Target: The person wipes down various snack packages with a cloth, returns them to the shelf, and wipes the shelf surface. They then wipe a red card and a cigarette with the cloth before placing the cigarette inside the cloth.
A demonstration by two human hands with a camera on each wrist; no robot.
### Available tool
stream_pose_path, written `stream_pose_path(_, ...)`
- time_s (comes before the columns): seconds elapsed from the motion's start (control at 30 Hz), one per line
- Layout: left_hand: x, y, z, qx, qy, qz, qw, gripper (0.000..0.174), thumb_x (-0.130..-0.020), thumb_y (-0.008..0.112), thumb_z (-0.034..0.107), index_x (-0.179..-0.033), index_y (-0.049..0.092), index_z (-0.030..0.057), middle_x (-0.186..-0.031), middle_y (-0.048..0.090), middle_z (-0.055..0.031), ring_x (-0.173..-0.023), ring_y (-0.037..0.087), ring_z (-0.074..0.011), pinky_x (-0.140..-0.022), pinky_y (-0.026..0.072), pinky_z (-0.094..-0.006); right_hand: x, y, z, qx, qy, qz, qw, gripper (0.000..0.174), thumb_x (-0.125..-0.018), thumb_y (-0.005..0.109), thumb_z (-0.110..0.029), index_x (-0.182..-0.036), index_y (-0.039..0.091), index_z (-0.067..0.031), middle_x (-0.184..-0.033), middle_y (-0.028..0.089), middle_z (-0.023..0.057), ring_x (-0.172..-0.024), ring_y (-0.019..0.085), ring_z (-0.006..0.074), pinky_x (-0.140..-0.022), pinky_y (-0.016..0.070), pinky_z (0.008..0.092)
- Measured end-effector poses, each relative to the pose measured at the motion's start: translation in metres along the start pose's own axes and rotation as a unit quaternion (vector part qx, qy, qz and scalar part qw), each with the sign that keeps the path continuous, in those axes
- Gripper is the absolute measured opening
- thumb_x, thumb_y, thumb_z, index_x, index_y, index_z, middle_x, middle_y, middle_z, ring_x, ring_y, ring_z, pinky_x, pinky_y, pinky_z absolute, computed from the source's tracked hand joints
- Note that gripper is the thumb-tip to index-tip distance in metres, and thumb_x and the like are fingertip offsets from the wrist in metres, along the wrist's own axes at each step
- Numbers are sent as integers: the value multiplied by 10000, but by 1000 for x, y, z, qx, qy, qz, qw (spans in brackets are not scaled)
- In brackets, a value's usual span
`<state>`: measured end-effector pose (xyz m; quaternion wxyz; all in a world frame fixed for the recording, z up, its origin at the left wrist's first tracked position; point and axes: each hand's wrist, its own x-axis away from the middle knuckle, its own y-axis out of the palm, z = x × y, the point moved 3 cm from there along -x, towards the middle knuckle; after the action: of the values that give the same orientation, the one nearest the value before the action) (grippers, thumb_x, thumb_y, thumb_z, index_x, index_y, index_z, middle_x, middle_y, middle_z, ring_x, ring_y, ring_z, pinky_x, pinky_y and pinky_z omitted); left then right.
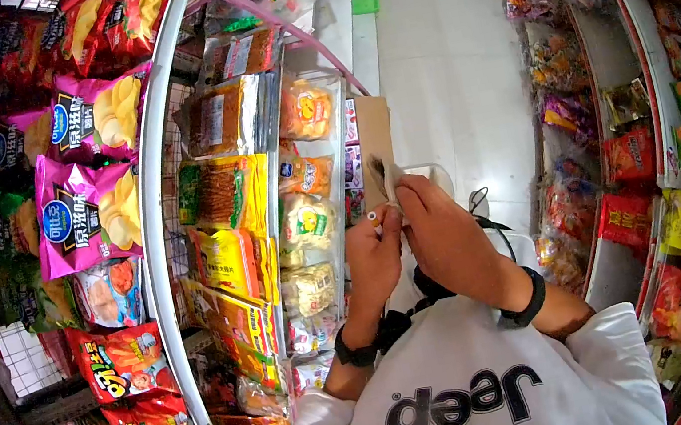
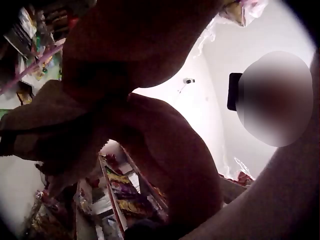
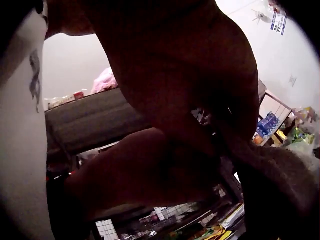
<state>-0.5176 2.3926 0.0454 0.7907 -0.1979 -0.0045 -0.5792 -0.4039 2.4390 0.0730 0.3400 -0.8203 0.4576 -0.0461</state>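
In the head view my two hands meet at the centre. The left hand (image 1: 370,257) has curled fingers around a small white stick (image 1: 374,219), whose end pokes out above them. My right hand (image 1: 456,238) lies close against it, its fingers pointing forward and pinching a thin, pale and dark cloth-like piece (image 1: 386,179). In the left wrist view this piece (image 2: 32,112) looks brownish and layered, jutting out past the fingertips. From the right wrist it appears fuzzy (image 3: 282,167). Both palms are in deep shadow in the wrist views, hiding the exact grip.
On the left, a shelf of chip bags (image 1: 92,209) stands beside racks of yellow snack packs (image 1: 236,261). Another packed shelf (image 1: 653,142) lines the right. Between them runs a pale floor (image 1: 441,60), with a cardboard piece (image 1: 376,125) just beyond the hands.
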Motion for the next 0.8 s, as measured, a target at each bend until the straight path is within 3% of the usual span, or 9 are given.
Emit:
stream_pose_path(0.2,3,-4,-4,11,-13,-8,1000,313,-923,530,257,-720,531,18,-534,465,22,-482,400,-41,-432,312,-226,7,6,0,14,-24,-19,999,412,-728,534,6,-1116,450,118,-1107,481,243,-1035,494,348,-874,444,354)
stream_pose_path(0.4,-6,-3,-2,33,-38,-4,999,268,-905,562,224,-729,551,23,-537,461,38,-480,385,-23,-425,292,-212,10,-1,3,-2,3,0,1000,418,-731,551,-13,-1122,458,104,-1117,494,225,-1016,512,340,-888,437,364)
stream_pose_path(0.7,-9,1,0,-83,17,27,996,269,-883,579,172,-685,516,0,-537,410,22,-523,334,-39,-445,274,-232,13,7,17,-18,64,-47,997,439,-722,609,-11,-1123,435,34,-1152,472,194,-969,538,369,-794,468,407)
stream_pose_path(0.8,-9,0,1,-111,34,37,993,297,-880,581,177,-659,491,1,-527,401,14,-520,330,-44,-443,273,-239,12,9,18,-11,59,-20,998,300,-734,536,9,-1019,464,68,-1028,514,210,-871,566,365,-747,481,415)
